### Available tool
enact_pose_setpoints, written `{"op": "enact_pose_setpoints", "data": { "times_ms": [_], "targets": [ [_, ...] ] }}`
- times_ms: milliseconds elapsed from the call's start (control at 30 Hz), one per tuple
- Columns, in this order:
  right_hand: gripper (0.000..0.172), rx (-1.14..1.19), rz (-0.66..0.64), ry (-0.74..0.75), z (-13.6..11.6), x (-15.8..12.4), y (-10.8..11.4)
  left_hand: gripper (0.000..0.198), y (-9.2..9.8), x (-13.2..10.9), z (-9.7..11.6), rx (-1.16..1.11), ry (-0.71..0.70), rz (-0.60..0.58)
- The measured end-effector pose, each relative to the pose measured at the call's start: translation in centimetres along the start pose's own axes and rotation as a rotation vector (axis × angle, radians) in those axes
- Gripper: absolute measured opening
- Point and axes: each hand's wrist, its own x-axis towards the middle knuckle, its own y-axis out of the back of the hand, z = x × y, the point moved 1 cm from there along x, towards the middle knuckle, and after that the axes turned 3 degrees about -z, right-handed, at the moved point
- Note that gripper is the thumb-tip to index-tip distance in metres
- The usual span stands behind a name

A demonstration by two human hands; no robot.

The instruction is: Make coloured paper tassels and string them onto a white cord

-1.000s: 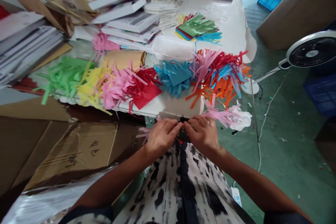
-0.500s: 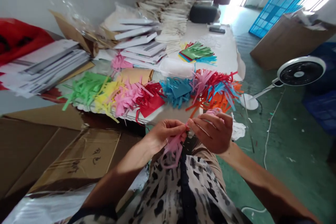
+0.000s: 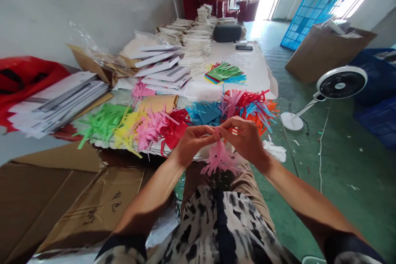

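My left hand [image 3: 192, 142] and my right hand [image 3: 244, 136] meet in front of me above my lap, fingertips pinched together on a pink fringed paper piece [image 3: 218, 159] whose strips hang below them. Just beyond them, along the near edge of the white table [image 3: 256, 72], lie piles of cut fringed paper: green [image 3: 102, 121], yellow [image 3: 125, 130], pink [image 3: 148, 128], red [image 3: 173, 126], blue [image 3: 204, 112] and a mixed red-orange heap [image 3: 253, 107].
Flattened cardboard boxes [image 3: 68, 189] lie at the left. Stacks of white envelopes and papers [image 3: 167, 66] cover the table's far part, with another fringe stack [image 3: 224, 72]. A white floor fan [image 3: 337, 84] stands on the green floor at the right, near a cardboard box [image 3: 324, 49] and blue crates.
My hands have risen from my lap, lifting the pink fringed paper up in front of the table edge. The camera has tilted upward, showing more of the room.
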Motion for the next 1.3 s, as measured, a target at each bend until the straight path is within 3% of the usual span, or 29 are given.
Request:
{"op": "enact_pose_setpoints", "data": {
  "times_ms": [100, 233, 400, 500, 533, 633, 700, 800, 933, 1033, 1100, 1167, 1233, 1300],
  "targets": [
    [0.009, 0.121, -0.018, -0.002, 0.6, 0.6, 0.0, 0.026, 0.2, 0.6, 0.5, -0.005, -0.05, 0.05],
    [0.026, 0.231, -0.187, -0.026, 2.0, -0.3, -1.8, 0.027, 1.1, 1.4, 0.5, -0.075, -0.179, 0.119],
    [0.04, 0.04, -0.432, -0.019, 4.6, -3.8, -4.6, 0.032, 3.2, 1.6, 1.9, -0.194, -0.28, 0.217],
    [0.027, -0.117, -0.537, 0.062, 5.1, -4.7, -3.8, 0.03, 4.1, 0.6, 2.4, -0.124, -0.32, 0.217],
    [0.02, -0.127, -0.529, 0.065, 4.9, -4.5, -3.1, 0.028, 4.2, 0.2, 2.2, -0.071, -0.319, 0.198],
    [0.036, -0.009, -0.374, 0.02, 3.3, -2.7, -1.4, 0.02, 3.7, -0.6, 1.1, 0.088, -0.286, 0.108],
    [0.031, 0.058, -0.253, 0.015, 2.0, -1.3, -1.1, 0.017, 3.1, -0.8, 0.2, 0.157, -0.279, 0.059],
    [0.01, 0.032, -0.127, 0.004, 0.7, 0.0, -1.8, 0.019, 2.4, -0.6, -0.7, 0.175, -0.259, 0.028],
    [0.018, 0.027, -0.071, -0.022, 1.2, 0.7, -3.0, 0.022, 2.5, 0.2, -2.0, 0.053, -0.171, 0.067],
    [0.018, 0.002, -0.118, -0.017, 2.9, 3.2, -3.6, 0.024, 3.3, 1.1, -3.4, -0.076, -0.093, 0.177],
    [0.021, -0.114, -0.174, -0.017, 4.7, 6.5, -4.1, 0.025, 4.1, 1.7, -4.2, -0.092, -0.073, 0.265],
    [0.028, -0.398, -0.206, -0.06, 6.8, 10.8, -4.8, 0.024, 4.7, 2.0, -4.7, -0.054, -0.07, 0.32],
    [0.034, -0.743, -0.322, -0.149, 8.9, 15.1, -5.8, 0.024, 5.1, 2.1, -5.1, -0.013, -0.058, 0.338],
    [0.034, -0.871, -0.401, -0.216, 10.6, 18.6, -6.8, 0.025, 5.4, 2.0, -5.4, -0.01, -0.029, 0.346]
  ]
}}
